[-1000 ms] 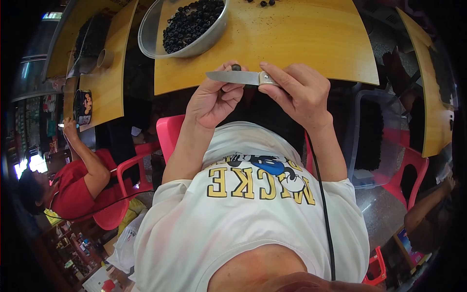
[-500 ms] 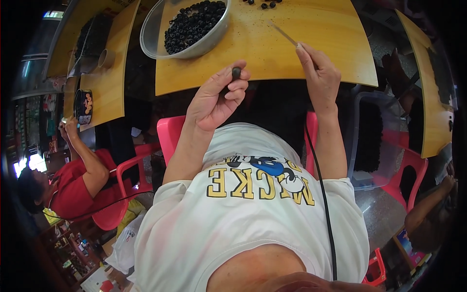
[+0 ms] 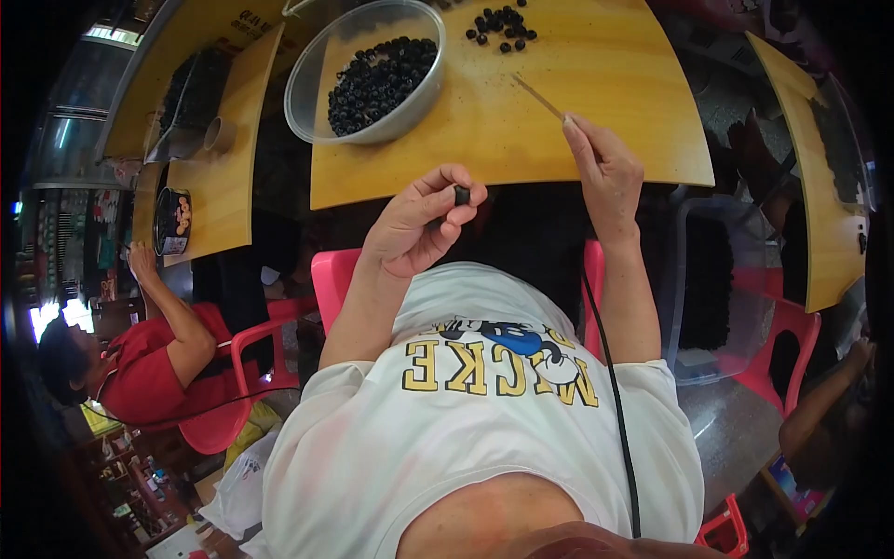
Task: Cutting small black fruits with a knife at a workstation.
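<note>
Between the thumb and fingers of my left hand [image 3: 408, 228] sits a small, round black bead-like piece [image 3: 462, 196], held just off the table's front edge. My right hand [image 3: 610, 172] pinches one end of a thin, pale brown stick-like tool [image 3: 538, 97]; its free end points up and left over the tabletop, apart from the piece. Beyond my left hand stands a clear plastic bowl [image 3: 300, 110] partly filled with many similar black pieces [image 3: 382, 88], some showing a hole. A loose group of these pieces [image 3: 503, 26] lies on the table beyond the stick.
The yellow wooden table [image 3: 596, 65] carries scattered dark crumbs. A clear plastic bin [image 3: 717, 279] with dark contents stands at my right, near a pink chair [image 3: 778, 345]. On my left, a person in red [image 3: 172, 345] sits by another table [image 3: 228, 177]. A black cable [image 3: 610, 373] hangs over my shirt.
The whole view has shifted, so the table and bowl appear lower and more loose pieces show. Both hands keep their holds; the black piece is turned slightly in my left fingers.
</note>
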`<action>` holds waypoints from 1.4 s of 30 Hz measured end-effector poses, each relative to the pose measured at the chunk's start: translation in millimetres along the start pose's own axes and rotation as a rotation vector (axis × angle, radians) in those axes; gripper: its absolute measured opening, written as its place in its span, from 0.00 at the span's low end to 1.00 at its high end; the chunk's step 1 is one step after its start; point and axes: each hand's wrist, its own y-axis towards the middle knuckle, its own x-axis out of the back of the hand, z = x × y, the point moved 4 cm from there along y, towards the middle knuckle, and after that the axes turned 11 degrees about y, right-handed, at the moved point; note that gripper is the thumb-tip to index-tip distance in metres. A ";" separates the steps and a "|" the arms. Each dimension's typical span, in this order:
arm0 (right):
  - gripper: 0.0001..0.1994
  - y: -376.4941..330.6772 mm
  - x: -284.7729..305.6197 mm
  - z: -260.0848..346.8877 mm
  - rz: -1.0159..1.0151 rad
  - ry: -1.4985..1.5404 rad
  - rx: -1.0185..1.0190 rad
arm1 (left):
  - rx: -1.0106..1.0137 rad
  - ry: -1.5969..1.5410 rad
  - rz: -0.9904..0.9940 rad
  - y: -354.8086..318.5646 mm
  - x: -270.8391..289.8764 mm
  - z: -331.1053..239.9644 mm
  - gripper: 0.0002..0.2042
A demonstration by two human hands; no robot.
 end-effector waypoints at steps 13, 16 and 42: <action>0.11 -3.3 -1.4 -0.6 0.031 0.025 -0.084 | 0.018 0.144 -0.180 4.2 15.5 5.1 0.08; 0.11 -2.6 -2.3 0.1 0.042 0.020 -0.083 | 0.040 0.111 -0.221 5.8 24.1 5.1 0.09; 0.09 -8.4 -13.0 10.3 0.158 0.111 0.047 | -0.009 -0.271 -0.437 5.6 32.0 11.9 0.10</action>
